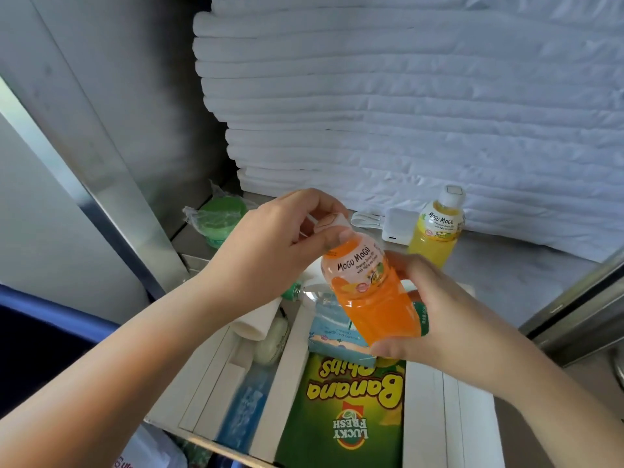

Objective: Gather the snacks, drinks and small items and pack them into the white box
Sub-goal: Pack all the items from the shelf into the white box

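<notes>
orange bottle (368, 292) above white box (202, 383) | left hand (270, 244) pinches its top | right hand (435, 319) grips its base

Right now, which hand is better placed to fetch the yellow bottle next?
Probably the right hand: the yellow bottle stands just beyond it. The left hand pinches the cap of the orange bottle, farther away.

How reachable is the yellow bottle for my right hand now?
Probably not yet: the right hand grips the orange bottle. Nothing blocks the way to the yellow bottle, so emptying that hand should do.
</notes>
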Demonstrator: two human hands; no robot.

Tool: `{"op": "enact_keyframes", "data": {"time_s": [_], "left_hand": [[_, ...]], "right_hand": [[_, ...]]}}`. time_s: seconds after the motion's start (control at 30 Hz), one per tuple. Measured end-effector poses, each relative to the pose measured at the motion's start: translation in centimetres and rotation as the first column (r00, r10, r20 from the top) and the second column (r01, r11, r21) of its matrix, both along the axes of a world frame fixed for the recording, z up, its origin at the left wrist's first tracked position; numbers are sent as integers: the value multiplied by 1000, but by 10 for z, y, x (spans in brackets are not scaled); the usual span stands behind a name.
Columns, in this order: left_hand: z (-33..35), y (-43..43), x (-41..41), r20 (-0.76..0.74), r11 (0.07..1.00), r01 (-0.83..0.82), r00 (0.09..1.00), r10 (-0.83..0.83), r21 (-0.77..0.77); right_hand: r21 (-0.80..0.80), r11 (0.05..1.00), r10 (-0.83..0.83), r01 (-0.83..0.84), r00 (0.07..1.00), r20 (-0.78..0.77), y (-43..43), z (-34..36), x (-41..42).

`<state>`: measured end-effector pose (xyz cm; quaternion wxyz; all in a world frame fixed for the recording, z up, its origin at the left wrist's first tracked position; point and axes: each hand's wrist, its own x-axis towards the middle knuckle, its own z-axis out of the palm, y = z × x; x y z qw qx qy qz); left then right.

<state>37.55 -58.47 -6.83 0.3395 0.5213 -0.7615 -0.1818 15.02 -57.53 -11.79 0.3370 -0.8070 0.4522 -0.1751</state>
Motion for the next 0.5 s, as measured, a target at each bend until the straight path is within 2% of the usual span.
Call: {"op": "enact_keyframes", "data": {"time_s": [0.1, 0.17, 0.23, 0.33, 0.43, 0.5], "left_hand": [[-2, 2, -1, -49, 1000, -25, 998, 26, 14], [-3, 5, -3, -65, 1000, -27, 998, 27, 3], [-4, 7, -3, -56, 999, -13, 998, 12, -31], [-5, 9, 1, 3, 994, 39, 999, -39, -105], [-4, 12, 11, 201, 970, 123, 976, -80, -211], [-5, 16, 17, 316, 952, 200, 941, -121, -232]], "right_hand": [[-282, 958, -78, 59, 995, -55, 9, -8, 10], [-399, 912, -128, 92, 990, -63, 11, -9, 15], [-422, 897, -167, 132, 985, -47, 13, -8, 17], [-374, 909, -201, 184, 980, -5, 10, -6, 15], [-296, 938, -187, 180, 982, 3, 4, -5, 9], [-299, 945, -147, 131, 989, -33, -1, -1, 3]]}}
